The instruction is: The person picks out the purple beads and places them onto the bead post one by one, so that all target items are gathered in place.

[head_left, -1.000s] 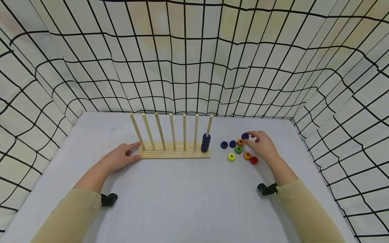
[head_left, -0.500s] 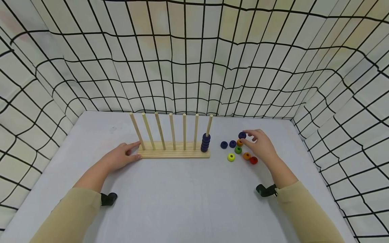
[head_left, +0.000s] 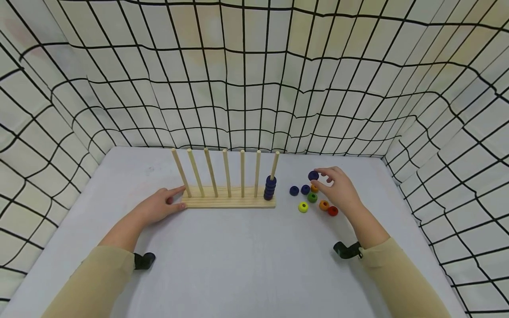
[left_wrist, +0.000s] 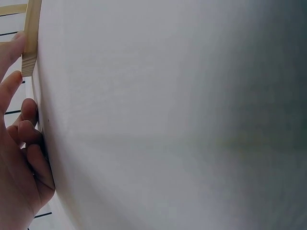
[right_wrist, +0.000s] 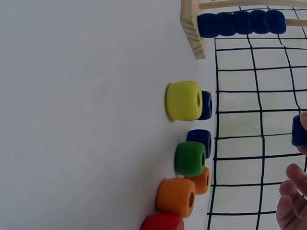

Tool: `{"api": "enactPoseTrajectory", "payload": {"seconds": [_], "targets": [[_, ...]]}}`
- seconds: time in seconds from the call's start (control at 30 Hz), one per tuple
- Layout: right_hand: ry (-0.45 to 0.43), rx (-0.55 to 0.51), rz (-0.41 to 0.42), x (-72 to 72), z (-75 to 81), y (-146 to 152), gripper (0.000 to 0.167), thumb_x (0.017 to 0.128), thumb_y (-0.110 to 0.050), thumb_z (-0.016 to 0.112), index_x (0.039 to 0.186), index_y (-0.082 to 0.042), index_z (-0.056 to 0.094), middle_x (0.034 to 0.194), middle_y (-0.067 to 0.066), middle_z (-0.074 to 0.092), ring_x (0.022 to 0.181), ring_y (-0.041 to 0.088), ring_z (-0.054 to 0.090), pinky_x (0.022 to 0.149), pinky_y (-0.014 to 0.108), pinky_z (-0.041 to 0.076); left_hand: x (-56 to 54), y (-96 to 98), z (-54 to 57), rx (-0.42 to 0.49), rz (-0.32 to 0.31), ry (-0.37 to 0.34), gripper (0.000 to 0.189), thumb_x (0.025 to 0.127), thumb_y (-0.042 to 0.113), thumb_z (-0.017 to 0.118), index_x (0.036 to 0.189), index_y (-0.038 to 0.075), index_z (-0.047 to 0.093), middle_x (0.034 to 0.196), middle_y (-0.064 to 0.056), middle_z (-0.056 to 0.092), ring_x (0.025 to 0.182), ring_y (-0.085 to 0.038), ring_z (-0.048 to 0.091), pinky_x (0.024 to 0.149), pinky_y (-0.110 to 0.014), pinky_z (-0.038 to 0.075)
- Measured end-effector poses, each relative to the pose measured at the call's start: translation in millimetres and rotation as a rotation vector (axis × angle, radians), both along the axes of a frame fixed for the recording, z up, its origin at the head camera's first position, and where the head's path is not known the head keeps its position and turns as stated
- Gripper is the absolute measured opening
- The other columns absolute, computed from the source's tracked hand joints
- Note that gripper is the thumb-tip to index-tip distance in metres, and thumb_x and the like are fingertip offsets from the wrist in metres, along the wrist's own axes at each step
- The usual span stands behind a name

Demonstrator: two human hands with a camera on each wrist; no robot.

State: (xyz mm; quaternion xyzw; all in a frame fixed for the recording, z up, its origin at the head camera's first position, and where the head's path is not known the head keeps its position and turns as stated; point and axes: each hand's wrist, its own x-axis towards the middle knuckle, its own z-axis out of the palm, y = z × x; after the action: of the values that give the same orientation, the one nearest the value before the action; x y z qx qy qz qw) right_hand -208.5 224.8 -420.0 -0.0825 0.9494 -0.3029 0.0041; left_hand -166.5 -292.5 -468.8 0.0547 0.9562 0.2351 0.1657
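A wooden peg stand (head_left: 226, 202) with several upright pegs lies across the back half of the table. Several dark blue beads (head_left: 270, 188) are stacked on its rightmost peg. My left hand (head_left: 158, 206) holds the stand's left end between thumb and forefinger; its other fingers are loosely curled in the left wrist view. Between thumb and forefinger of my right hand (head_left: 337, 187), a dark blue bead (right_wrist: 299, 131) is pinched in the air. Below it lie loose beads: blue (head_left: 294, 191), another blue (right_wrist: 199, 142), green (head_left: 312, 197), yellow (head_left: 303, 207), two orange (head_left: 324, 205) and red (head_left: 332, 211).
Black netting (head_left: 258, 84) over pale walls rises behind the white table (head_left: 238, 265) and along both sides. A dark wrist camera (head_left: 347, 250) sticks out at the right sleeve, another wrist camera (head_left: 145, 261) at the left one.
My right hand has lifted the blue bead slightly and carried it left, toward the peg stand. The left hand keeps its place at the stand's end.
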Motion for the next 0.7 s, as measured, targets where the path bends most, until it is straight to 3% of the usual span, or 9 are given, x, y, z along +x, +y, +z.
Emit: {"api": "enactPoseTrajectory", "payload": {"seconds": [0.7], "targets": [[0.012, -0.072, 0.037, 6.9, 11.5, -21.6, 0.049, 0.093, -0.044, 0.068, 0.136, -0.020, 0.060, 0.130, 0.007, 0.054, 0.111, 0.028, 0.050, 0.084, 0.044, 0.048, 1.3, 1.7, 1.5, 0.008, 0.010, -0.002, 0.077, 0.093, 0.055, 0.062, 0.154, 0.014, 0.037, 0.089, -0.007, 0.042, 0.074, -0.020, 0.040, 0.065, -0.036, 0.032]]}}
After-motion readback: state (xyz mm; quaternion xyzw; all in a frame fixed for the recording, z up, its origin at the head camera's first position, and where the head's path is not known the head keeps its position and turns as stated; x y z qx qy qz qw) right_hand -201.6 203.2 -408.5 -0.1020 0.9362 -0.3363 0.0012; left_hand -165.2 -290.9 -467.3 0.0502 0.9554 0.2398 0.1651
